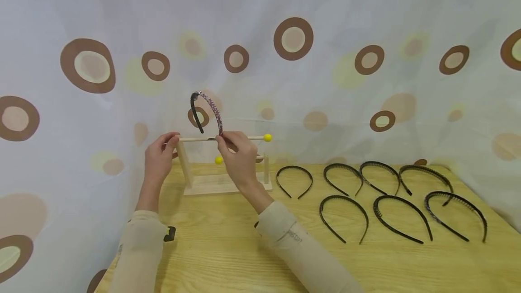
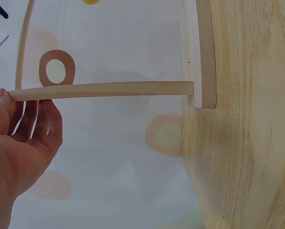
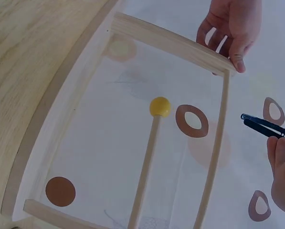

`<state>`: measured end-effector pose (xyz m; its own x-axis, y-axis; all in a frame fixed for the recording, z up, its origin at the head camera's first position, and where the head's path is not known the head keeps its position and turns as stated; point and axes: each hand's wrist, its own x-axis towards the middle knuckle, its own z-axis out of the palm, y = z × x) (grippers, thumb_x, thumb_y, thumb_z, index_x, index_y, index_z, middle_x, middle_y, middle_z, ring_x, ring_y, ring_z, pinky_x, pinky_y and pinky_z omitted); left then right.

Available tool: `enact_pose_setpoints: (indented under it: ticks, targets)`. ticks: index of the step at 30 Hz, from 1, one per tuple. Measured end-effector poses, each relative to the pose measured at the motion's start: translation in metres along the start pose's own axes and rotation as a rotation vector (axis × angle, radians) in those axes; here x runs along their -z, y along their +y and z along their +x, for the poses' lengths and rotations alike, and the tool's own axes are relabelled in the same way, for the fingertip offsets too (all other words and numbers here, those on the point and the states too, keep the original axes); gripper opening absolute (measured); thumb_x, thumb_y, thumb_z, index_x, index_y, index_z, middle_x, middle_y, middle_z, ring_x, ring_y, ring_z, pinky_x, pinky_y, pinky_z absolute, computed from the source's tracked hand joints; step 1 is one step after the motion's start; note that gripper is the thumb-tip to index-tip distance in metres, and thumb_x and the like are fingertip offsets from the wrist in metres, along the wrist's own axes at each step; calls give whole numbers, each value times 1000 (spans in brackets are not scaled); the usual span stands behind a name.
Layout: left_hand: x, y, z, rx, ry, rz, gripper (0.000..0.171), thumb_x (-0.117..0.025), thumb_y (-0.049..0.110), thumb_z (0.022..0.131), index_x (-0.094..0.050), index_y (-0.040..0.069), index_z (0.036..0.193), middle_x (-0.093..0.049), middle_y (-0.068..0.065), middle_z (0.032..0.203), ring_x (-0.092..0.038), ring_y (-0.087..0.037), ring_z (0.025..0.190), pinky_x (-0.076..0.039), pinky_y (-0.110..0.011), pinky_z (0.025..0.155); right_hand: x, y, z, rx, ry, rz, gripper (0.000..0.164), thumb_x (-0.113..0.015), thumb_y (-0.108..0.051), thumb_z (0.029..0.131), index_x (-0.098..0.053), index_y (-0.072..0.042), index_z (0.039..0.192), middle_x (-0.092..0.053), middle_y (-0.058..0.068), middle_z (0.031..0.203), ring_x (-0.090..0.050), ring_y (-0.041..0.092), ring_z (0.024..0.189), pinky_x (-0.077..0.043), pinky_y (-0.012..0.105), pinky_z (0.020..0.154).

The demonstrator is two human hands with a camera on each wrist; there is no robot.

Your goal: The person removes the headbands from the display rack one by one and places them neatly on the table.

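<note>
A wooden rack [image 1: 184, 166] with a flat base stands on the table, a rod [image 2: 21, 47] running from the top of its left post. My left hand [image 1: 158, 157] grips that post's top end between thumb and fingers; the left wrist view shows the hand [image 2: 25, 148] around the corner. In my right hand [image 1: 240, 155], thumb and fingers pinch one leg of a glittery headband [image 1: 213, 108] with a black toothed inner side. The headband arches above the upper rod, its other leg hanging free. In the right wrist view only its dark tips [image 3: 261, 126] show, apart from the rod.
Several dark headbands [image 1: 343, 197] lie in two rough rows on the wooden table [image 1: 220, 248], right of the rack. Yellow balls [image 1: 267, 137] cap the rack's rods. A patterned curtain [image 1: 260, 85] hangs behind the table.
</note>
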<state>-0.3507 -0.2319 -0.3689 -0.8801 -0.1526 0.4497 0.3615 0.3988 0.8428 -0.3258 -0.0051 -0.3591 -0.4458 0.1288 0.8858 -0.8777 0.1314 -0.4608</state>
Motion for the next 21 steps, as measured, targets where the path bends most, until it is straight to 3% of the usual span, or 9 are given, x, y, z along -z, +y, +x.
enact_pose_setpoints:
  ticks: [7, 12, 16, 21]
  targets:
    - [1, 1, -1, -9, 3, -10, 53, -54, 40, 105, -62, -3, 134, -63, -21, 128, -61, -34, 117, -60, -25, 84, 27, -35, 11, -21, 13, 12, 9, -71, 17, 86, -71, 17, 95, -70, 26, 90, -71, 36, 79, -65, 34, 75]
    - [-2, 5, -2, -7, 9, -18, 51, -54, 38, 105, -63, -3, 134, -63, -20, 126, -61, -29, 115, -60, -23, 83, 55, -41, 7, -55, -37, 21, 8, -71, 12, 90, -72, 13, 98, -72, 21, 91, -72, 33, 80, -65, 35, 75]
    - [-2, 6, -1, 1, 0, -20, 51, -53, 39, 105, -62, -2, 135, -62, -20, 128, -61, -29, 116, -60, -24, 85, 79, -53, 5, -147, -91, 62, 10, -69, 12, 92, -72, 13, 101, -72, 23, 92, -72, 39, 82, -65, 35, 77]
    - [0, 6, -2, 17, -10, -9, 53, -52, 40, 105, -60, -1, 138, -61, -20, 130, -59, -33, 120, -59, -26, 85, 115, -46, -7, -314, -161, 129, 16, -71, 3, 95, -74, 8, 109, -74, 17, 99, -73, 39, 87, -64, 33, 79]
